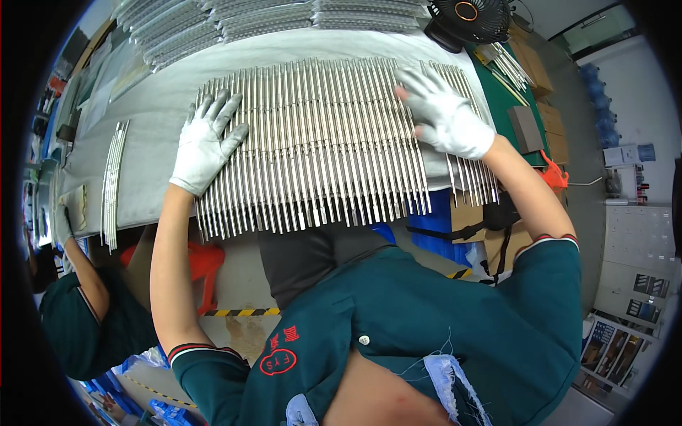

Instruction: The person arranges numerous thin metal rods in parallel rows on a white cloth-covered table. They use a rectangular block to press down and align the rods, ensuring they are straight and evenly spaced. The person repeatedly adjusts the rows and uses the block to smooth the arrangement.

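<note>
Many thin silvery metal rods (312, 135) lie side by side in a wide row on the pale-covered table, their lower ends reaching past its near edge. My left hand (206, 145), in a whitish glove with greyed fingertips, rests on the row's left edge with fingers spread. Near the right end, my gloved right hand (447, 117) has its fingers stretched out at a gap in the row, with bare skin showing at two fingertips. Beyond that gap a smaller group of rods (469, 170) lies partly under my right hand and wrist.
A few separate rods (114, 184) lie at the left. Stacked clear-wrapped bundles (263, 21) line the far side. A black fan (469, 18) stands at the far right, near a grey block (525, 130) and an orange-handled tool (553, 172). Another person (92, 319) works at the left.
</note>
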Action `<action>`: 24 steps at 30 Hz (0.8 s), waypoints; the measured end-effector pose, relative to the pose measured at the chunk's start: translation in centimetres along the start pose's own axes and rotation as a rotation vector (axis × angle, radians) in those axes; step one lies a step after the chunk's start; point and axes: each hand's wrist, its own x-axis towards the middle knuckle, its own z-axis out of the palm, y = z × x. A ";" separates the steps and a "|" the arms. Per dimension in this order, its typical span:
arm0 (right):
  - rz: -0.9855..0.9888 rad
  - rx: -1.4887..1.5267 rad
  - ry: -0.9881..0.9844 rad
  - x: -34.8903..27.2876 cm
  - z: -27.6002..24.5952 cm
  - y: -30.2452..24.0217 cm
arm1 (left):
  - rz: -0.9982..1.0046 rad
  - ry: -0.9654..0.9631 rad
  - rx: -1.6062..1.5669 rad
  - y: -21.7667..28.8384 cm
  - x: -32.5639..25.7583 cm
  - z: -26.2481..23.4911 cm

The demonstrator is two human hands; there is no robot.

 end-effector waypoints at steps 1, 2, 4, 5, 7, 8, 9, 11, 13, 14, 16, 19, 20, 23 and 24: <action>0.035 -0.029 -0.026 -2.3 -0.4 1.4 | 0.000 -0.001 0.008 0.1 0.0 -0.1; 0.110 0.004 -0.043 -4.7 -0.6 2.8 | -0.008 -0.014 0.010 0.4 0.1 -0.3; 0.130 -0.052 -0.051 -7.9 0.0 4.4 | -0.010 -0.019 0.015 0.4 0.2 -0.4; 0.120 -0.061 -0.063 -8.7 0.3 4.7 | -0.014 -0.017 0.017 0.4 0.1 -0.4; 0.108 -0.047 -0.080 -7.7 0.1 3.8 | -0.026 -0.024 0.008 0.3 0.0 -0.3; 0.102 -0.040 -0.087 -6.9 0.1 3.3 | -0.030 -0.032 0.007 0.4 -0.1 -0.3; 0.086 -0.050 -0.099 -6.2 0.1 2.7 | -0.028 -0.036 0.005 0.5 0.1 -0.4; 0.049 -0.069 -0.126 -4.8 0.5 1.8 | -0.021 -0.033 0.007 0.3 0.2 -0.2; -0.001 -0.069 -0.113 -3.2 0.8 0.4 | -0.025 -0.032 0.000 0.1 0.0 -0.1; -0.039 -0.055 -0.076 -2.5 1.4 0.1 | -0.028 -0.032 -0.008 0.0 0.0 0.0; -0.091 -0.025 -0.040 -1.1 2.0 -0.8 | -0.023 -0.033 -0.012 -0.1 0.1 0.1; -0.123 -0.004 -0.039 0.2 1.9 -1.9 | -0.002 -0.019 0.005 0.0 0.1 -0.1; -0.120 -0.016 -0.039 0.3 2.0 -2.1 | -0.010 -0.026 0.013 0.1 0.0 -0.3; -0.122 -0.014 -0.045 -0.1 1.9 -4.0 | -0.020 -0.043 0.045 1.7 -0.2 -0.5; -0.130 0.017 -0.081 -0.5 1.5 -5.6 | 0.012 -0.046 0.028 3.3 -0.4 -0.8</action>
